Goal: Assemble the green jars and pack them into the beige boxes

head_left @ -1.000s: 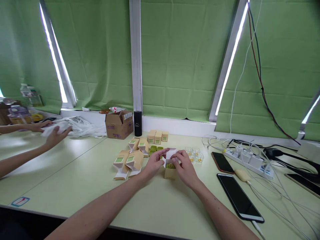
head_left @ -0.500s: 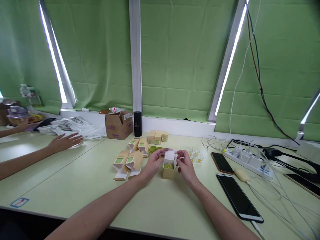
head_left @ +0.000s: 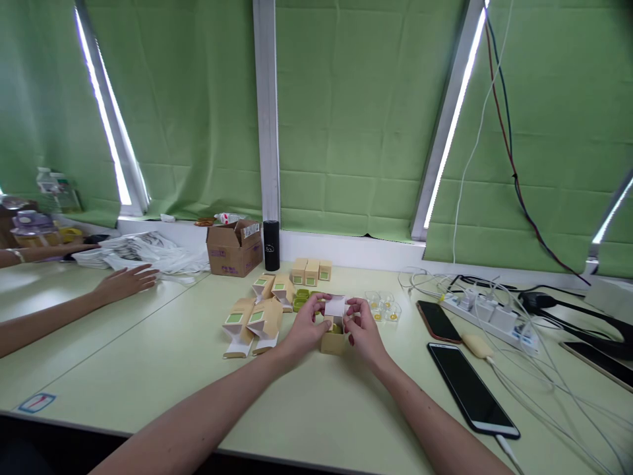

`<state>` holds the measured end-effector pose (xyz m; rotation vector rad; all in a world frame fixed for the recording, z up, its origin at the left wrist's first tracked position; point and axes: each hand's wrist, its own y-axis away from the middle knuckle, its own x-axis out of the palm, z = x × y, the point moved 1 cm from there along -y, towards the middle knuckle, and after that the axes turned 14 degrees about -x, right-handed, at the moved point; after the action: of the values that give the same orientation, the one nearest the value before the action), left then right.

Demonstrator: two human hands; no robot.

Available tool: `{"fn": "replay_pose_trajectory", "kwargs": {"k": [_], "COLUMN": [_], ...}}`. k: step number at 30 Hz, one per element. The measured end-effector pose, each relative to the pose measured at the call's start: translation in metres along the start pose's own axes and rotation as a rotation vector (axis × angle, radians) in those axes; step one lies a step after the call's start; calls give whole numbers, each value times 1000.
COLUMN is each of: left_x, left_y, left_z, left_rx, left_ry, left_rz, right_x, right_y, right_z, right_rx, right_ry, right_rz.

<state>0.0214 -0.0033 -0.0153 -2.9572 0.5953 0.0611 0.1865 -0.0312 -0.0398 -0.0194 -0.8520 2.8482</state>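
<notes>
A small tan carton [head_left: 331, 342] stands on the pale green table [head_left: 148, 356] with its white top flap [head_left: 335, 306] raised. Something green shows inside it. My left hand [head_left: 305, 324] pinches the flap's left edge and rests against the carton's left side. My right hand [head_left: 361, 326] pinches the flap's right edge. Several open tan cartons with green labels [head_left: 252, 322] lie just left of my hands. Three closed cartons [head_left: 311, 270] stand in a row behind, with green caps [head_left: 301, 300] in front of them.
Small clear cups [head_left: 384, 308] sit right of the carton. Two phones [head_left: 469, 389] [head_left: 435, 321], a power strip [head_left: 487, 315] and tangled cables fill the right side. A cardboard box [head_left: 235, 247] and black cylinder [head_left: 271, 245] stand at the back. Another person's hand [head_left: 126, 282] rests near white bags [head_left: 143, 249] at left.
My hands have gone from the carton's sides up to its white flap, which both now pinch. The other person's hands at left let go of the white bags and spread apart.
</notes>
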Motion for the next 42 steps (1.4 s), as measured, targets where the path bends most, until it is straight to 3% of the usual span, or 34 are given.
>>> {"fn": "replay_pose_trajectory", "kwargs": {"k": [20, 26, 37, 42], "left_x": [1, 1, -1, -7], "left_y": [6, 5, 5, 6], "left_z": [-3, -5, -6, -14], "left_rx": [38, 121, 108, 136], "left_ry": [-112, -139, -188, -205], "left_rz": [-73, -67, -74, -40], "right_x": [3, 3, -6, -8], "right_y": [5, 5, 8, 8], "right_z": [-1, 1, 27, 30], "right_rx": [-81, -127, -438, -467], "right_ry": [225, 257, 376, 411], "right_rz": [105, 115, 130, 171]}}
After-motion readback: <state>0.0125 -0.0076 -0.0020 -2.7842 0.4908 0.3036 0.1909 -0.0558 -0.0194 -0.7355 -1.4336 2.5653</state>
